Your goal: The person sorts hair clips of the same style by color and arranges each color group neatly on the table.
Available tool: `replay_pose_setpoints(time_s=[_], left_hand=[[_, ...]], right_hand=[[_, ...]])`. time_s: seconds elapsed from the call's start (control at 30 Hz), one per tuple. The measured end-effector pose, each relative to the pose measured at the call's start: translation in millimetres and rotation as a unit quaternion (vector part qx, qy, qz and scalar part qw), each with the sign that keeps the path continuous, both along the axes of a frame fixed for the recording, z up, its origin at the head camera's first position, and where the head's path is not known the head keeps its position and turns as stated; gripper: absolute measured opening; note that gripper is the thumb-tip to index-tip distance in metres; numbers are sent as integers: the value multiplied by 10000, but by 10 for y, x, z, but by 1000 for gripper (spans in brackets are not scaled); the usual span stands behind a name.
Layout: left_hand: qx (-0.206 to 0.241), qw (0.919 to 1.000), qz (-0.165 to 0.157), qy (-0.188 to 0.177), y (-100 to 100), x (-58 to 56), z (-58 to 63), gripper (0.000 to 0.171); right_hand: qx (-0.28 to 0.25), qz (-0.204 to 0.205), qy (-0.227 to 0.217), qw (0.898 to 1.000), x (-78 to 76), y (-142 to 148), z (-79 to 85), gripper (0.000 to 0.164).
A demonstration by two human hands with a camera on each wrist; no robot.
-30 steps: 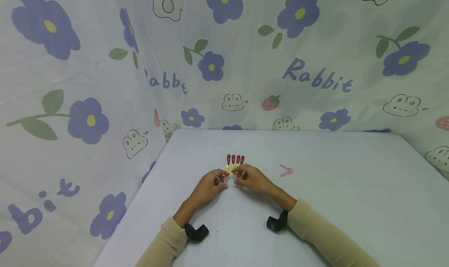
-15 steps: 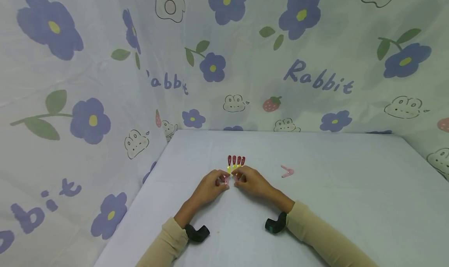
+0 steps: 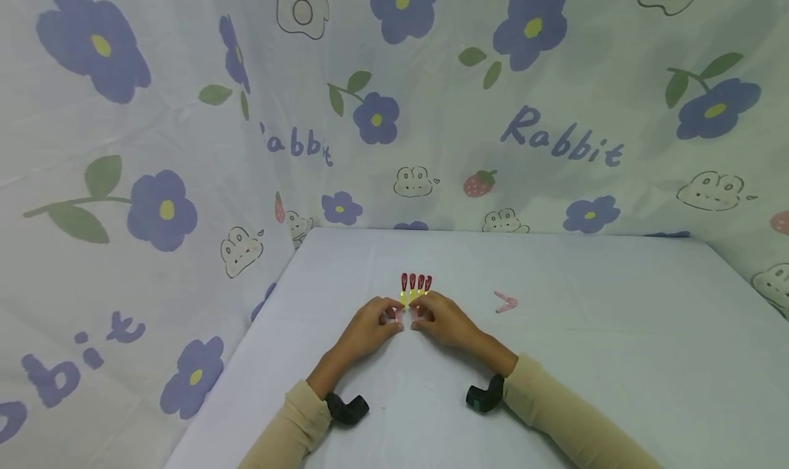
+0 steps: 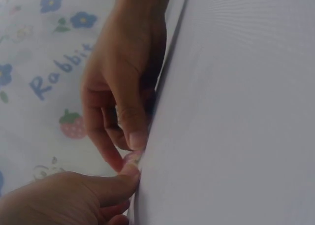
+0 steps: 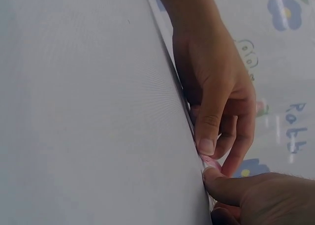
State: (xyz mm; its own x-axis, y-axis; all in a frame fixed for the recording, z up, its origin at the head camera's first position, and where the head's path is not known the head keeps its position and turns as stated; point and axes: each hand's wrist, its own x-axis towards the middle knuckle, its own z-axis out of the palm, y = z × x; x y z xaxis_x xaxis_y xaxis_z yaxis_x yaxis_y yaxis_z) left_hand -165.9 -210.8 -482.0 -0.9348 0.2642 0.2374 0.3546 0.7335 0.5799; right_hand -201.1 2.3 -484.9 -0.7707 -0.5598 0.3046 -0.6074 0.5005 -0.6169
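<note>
on the counter (image 3: 592, 325), the left hand (image 3: 368, 327) pinches one pink clip (image 3: 398, 315), just near of the yellow clips (image 3: 403, 296), with the red clips (image 3: 413, 281) at the far end; the right hand (image 3: 453, 324) likewise grips another pink clip (image 3: 415, 313). the step seems to be setting a near row of pink; the next move probably calls for lining both up, then letting go gently. both held clips appear to run near to far, though which end leads is hidden; the red clips' broad ends point far. well to the right, a v-shaped clip (image 3: 511, 300) points its closed tip right, long axis roughly left to right.
</note>
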Motion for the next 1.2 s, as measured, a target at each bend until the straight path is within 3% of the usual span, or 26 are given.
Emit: replay_pose_setpoints(time_s=[0.57, 1.2], left_hand=[[-240, 9995, 12, 206, 37, -72, 9, 32], [-311, 9995, 105, 27, 18, -74, -15, 37]], right_hand=[[154, -235, 334, 9990, -6, -13, 6, 34], [102, -170, 500, 9986, 10, -47, -19, 35]])
